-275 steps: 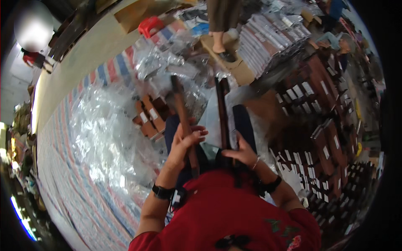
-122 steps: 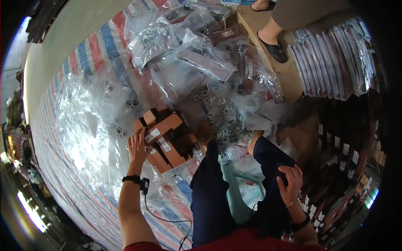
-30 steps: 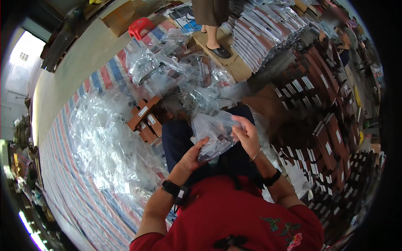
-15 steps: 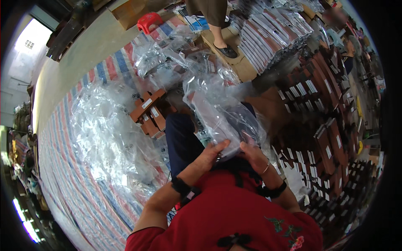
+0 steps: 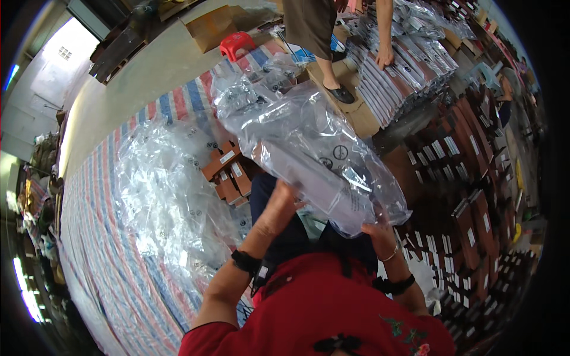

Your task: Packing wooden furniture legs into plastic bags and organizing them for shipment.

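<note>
A large clear plastic bag [image 5: 332,133] lies across my knees, slanting up to the left. Inside it is a long flat piece [image 5: 309,178], pale through the plastic. My left hand [image 5: 279,204] is at the left edge of the bag, slightly blurred, its fingers closed on the bag and partly hidden beneath it. At the bag's lower right corner, my right hand [image 5: 382,236] pinches the plastic. Just left of my knee lie several brown boards [image 5: 231,172] with white labels.
A heap of clear bags [image 5: 169,196] covers the striped sheet [image 5: 95,225] on the left. Stacks of brown boards [image 5: 469,219] fill the right. Ahead, another person's hand [image 5: 385,57] touches a pile of wrapped boards [image 5: 409,74]. A red stool [image 5: 237,44] stands far back.
The bag has swung out wider and turned, its far end now to the left. My left hand has shifted left and my right hand to the right. The other person's hand has come onto the wrapped pile.
</note>
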`<state>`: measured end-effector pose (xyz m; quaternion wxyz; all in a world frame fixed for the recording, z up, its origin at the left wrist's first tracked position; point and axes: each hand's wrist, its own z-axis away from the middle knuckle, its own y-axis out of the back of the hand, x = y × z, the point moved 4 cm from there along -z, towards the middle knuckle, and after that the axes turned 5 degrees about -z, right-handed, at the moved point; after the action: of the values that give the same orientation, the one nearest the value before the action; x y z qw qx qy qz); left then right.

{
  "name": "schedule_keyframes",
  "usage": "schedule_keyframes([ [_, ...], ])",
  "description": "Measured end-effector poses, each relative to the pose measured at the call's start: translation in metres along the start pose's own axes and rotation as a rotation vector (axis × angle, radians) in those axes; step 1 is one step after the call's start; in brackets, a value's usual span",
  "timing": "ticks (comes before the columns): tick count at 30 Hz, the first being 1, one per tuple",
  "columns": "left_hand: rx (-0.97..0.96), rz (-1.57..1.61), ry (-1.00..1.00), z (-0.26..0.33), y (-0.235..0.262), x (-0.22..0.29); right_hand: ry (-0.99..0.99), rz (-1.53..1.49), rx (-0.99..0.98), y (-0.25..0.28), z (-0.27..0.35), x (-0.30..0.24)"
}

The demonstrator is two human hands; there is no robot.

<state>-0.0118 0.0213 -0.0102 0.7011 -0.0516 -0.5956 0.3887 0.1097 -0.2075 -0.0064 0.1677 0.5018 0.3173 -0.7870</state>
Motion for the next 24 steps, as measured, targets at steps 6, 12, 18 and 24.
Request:
schedule_keyframes([
  [6,0.135,0.264,-0.126,-0.014,-0.002,-0.001,-0.033,-0.132,0.013,0.004,-0.001,0.022],
  [12,-0.144,-0.175,0.228,0.017,-0.058,-0.067,0.894,1.239,-0.317,0.008,0.002,0.026],
  [18,-0.385,-0.544,0.195,0.025,-0.003,0.008,0.660,1.034,-0.141,0.009,-0.007,0.017],
  [24,-0.079,-1.031,0.119,0.050,0.099,0.074,0.609,1.572,-0.168,0.032,0.000,0.049],
])
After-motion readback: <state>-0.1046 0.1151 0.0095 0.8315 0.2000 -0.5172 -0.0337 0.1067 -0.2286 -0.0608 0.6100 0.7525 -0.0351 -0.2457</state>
